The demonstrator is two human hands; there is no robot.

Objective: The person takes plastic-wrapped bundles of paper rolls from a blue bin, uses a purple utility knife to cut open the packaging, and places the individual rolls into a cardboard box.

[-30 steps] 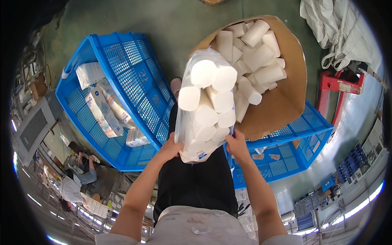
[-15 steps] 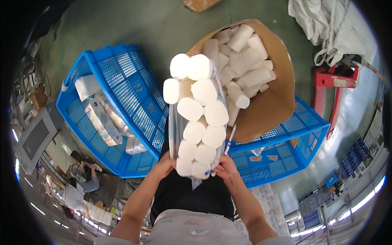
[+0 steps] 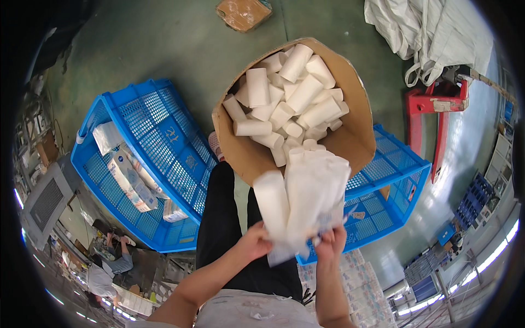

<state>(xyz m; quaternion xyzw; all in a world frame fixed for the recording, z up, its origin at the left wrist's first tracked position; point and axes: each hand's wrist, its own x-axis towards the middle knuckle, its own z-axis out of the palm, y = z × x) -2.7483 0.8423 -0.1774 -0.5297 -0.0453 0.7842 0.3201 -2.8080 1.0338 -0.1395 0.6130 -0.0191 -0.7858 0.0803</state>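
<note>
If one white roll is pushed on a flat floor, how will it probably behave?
A loose white roll in the cardboard drum is a plain cylinder, so it would likely roll sideways. Many lie piled loosely without crushing each other, so each is probably light. The bagged rolls hang from both hands without visible sag, suggesting little weight.

green concrete floor [image 3: 164,49] carries everything. left: blue mesh crate [image 3: 158,158] tilted, wrapped packs [image 3: 128,177] inside it. centre: round cardboard drum [image 3: 350,136] full of white rolls [image 3: 290,104], leaning over a second blue crate [image 3: 391,186] to the right. far centre: small brown carton [image 3: 243,12]. far right: white sacks [image 3: 432,33] heaped beside a red pallet jack [image 3: 437,117]. near right: stacked printed packs [image 3: 361,273].
</note>
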